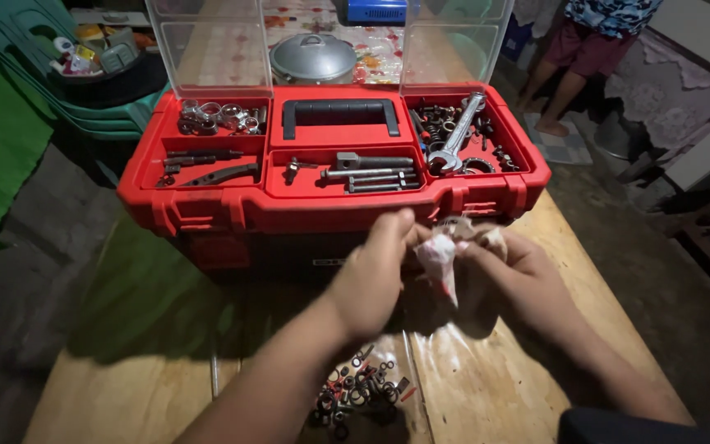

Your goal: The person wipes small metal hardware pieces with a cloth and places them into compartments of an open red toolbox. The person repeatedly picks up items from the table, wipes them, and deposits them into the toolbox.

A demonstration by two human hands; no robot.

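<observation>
Left hand (371, 275): fingers curled, pinching top of small twisted plastic bag (439, 261). Bag held mid-air between both hands, just before red toolbox (207, 215), above wooden table (117, 403); long axis near vertical, tapered tip down. Right hand (519, 275): fingers closed on bag's upper right edge. Both hands equally near. Loose washers and O-rings (355, 393) on clear sheet below left forearm.

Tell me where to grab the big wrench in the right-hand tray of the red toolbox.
Take the wrench by its bare middle shank, coming from above. It lies slanted across the right compartment on top of small parts, with both heads near the walls, so only the shank leaves room for fingers.
</observation>
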